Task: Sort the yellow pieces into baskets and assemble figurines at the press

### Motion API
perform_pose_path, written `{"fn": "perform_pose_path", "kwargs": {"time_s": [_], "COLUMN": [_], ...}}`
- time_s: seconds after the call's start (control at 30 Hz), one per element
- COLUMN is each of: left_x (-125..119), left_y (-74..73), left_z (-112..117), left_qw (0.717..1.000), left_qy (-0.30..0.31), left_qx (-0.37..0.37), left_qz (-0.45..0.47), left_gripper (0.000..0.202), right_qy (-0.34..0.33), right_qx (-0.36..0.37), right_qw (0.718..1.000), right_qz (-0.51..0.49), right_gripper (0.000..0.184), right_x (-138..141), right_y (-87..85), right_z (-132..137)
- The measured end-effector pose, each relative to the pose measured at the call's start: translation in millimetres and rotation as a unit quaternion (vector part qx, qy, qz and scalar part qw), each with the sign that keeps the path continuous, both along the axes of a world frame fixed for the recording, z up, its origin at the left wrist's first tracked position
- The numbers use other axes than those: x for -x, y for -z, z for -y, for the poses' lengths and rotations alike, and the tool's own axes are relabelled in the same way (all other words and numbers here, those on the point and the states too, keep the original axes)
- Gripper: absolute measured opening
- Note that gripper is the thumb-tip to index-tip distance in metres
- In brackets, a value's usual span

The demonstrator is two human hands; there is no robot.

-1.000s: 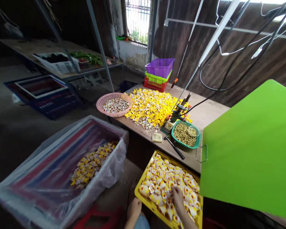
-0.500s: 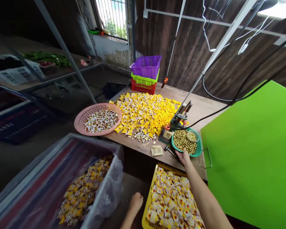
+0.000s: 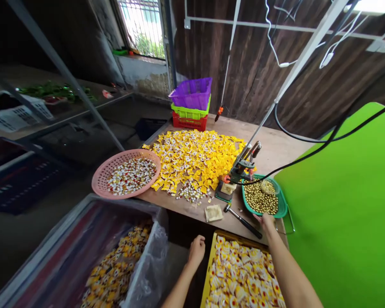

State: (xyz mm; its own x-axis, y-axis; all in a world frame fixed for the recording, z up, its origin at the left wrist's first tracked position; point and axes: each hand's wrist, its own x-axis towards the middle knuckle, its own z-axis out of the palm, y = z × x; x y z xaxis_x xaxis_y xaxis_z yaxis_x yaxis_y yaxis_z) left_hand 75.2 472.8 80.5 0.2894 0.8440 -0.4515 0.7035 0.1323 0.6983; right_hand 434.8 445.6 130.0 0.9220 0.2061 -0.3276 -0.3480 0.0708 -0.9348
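My right hand [image 3: 267,222] rests on the table edge just in front of the green tray [image 3: 281,208] of gold beads, fingers curled, beside the black lever handle [image 3: 243,220] of a small hand press [image 3: 240,169]. My left hand [image 3: 196,250] is a loose fist by the left rim of the yellow tray [image 3: 211,261] of yellow-and-white pieces on my lap. I see nothing held in either hand.
A heap of yellow pieces [image 3: 195,158] covers the wooden table, with a pink basket [image 3: 102,182] at its left edge. Stacked purple, green and red baskets [image 3: 191,102] stand at the back. A plastic-lined crate [image 3: 115,265] sits lower left. A green board [image 3: 343,214] fills the right.
My right hand left the yellow tray, reached to the green bead tray and now sits at the table edge in front of it. My left hand rose toward the yellow tray's rim. The view turned right.
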Motion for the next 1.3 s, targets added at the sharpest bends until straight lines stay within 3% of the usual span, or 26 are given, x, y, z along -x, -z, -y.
{"fn": "perform_pose_path", "kwargs": {"time_s": [0.27,0.43,0.53,0.7,0.77,0.9,1.13,1.3], "left_x": [-53,-68,-71,-72,-72,-75,-90,-108], "left_y": [-3.0,-4.4,-8.2,-9.2,-8.3,-8.9,-15.0,-16.6], "left_z": [-27,-51,-58,-62,-66,-75,-68,-66], "left_qw": [0.996,0.991,0.989,0.983,0.98,0.98,0.981,0.983], "left_qy": [0.016,0.01,0.008,0.084,0.107,0.096,0.077,0.071], "left_qx": [-0.076,-0.124,-0.143,-0.164,-0.168,-0.171,-0.168,-0.157], "left_qz": [0.045,0.04,0.028,0.012,-0.001,-0.034,-0.065,-0.071], "left_gripper": [0.037,0.037,0.046,0.089,0.09,0.083,0.077,0.082], "right_qy": [0.05,-0.029,-0.115,-0.271,-0.313,-0.352,-0.319,-0.299], "right_qx": [0.137,0.245,0.342,0.451,0.468,0.491,0.534,0.522], "right_qw": [0.989,0.967,0.923,0.823,0.79,0.748,0.734,0.749], "right_qz": [-0.023,0.055,0.132,0.216,0.242,0.277,0.273,0.278], "right_gripper": [0.039,0.03,0.026,0.018,0.015,0.014,0.015,0.02], "right_x": [9,35,60,73,70,73,109,118], "right_y": [38.7,49.6,51.9,50.9,48.3,42.0,45.3,56.2], "right_z": [12,35,59,80,83,95,122,95]}}
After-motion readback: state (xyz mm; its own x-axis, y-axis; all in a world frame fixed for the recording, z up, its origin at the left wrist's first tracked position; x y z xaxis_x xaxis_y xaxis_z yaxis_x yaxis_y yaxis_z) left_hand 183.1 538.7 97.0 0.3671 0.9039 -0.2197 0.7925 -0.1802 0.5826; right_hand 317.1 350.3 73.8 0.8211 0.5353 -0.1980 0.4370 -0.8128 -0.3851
